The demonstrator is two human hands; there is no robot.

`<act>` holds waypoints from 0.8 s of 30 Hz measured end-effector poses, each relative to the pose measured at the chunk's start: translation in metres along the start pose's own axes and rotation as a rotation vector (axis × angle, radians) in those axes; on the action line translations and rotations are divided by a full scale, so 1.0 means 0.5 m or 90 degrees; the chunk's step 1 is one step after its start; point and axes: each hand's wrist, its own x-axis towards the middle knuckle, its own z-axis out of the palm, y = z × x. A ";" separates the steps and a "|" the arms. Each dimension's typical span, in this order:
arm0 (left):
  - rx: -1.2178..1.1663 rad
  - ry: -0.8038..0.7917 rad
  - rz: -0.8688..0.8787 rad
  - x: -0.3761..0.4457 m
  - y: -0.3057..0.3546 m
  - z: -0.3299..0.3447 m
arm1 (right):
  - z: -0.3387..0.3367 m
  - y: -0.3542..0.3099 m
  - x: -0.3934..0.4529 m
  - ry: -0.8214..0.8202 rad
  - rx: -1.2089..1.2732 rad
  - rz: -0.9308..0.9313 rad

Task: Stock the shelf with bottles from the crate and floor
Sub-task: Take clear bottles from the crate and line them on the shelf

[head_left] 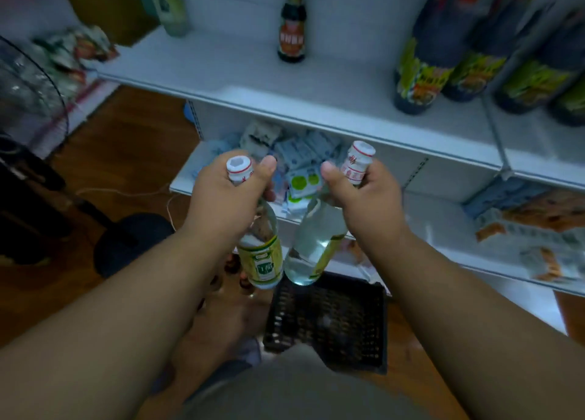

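Observation:
My left hand [228, 191] grips the neck of a clear bottle with a yellow-green label [261, 261] and a white cap. My right hand [364, 194] grips the neck of a second clear bottle [316, 245] of the same kind. Both bottles hang below my hands, over the black crate [329, 321] on the floor. A few dark-capped bottles [243, 282] stand on the floor left of the crate, partly hidden by my left arm. The white shelf [316, 80] lies ahead at hand height.
On the shelf stand a dark sauce bottle [292, 33], a green bottle [169, 4] and several large dark bottles [421, 65] at the right. The lower shelves hold packets [300, 153]. A fan [28, 80] with a round base [133, 245] stands at the left.

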 end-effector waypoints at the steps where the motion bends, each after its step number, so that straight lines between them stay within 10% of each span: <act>1: -0.001 0.015 0.012 0.006 0.018 -0.005 | 0.002 -0.021 0.007 -0.011 -0.015 -0.017; 12: 0.019 0.099 0.066 0.056 0.161 -0.050 | 0.032 -0.157 0.068 -0.088 0.033 -0.040; 24: 0.013 0.079 0.108 0.309 0.142 -0.134 | 0.193 -0.251 0.244 0.085 -0.013 -0.046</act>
